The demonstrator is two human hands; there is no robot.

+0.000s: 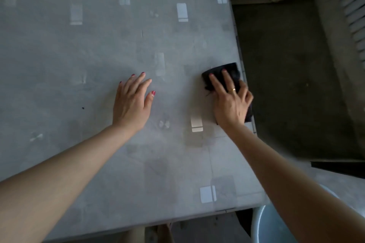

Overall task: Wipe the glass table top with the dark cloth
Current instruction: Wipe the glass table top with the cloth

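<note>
Cloth (234,73) lies pressed flat under right hand (231,104).

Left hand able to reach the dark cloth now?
Probably yes: only bare glass table top lies between the left hand and the dark cloth, though the right hand covers most of it.

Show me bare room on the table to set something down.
The glass table top is bare beyond both hands, left of the left hand, and between the hands. Only the right edge is crowded: the right hand presses the dark cloth there.
</note>
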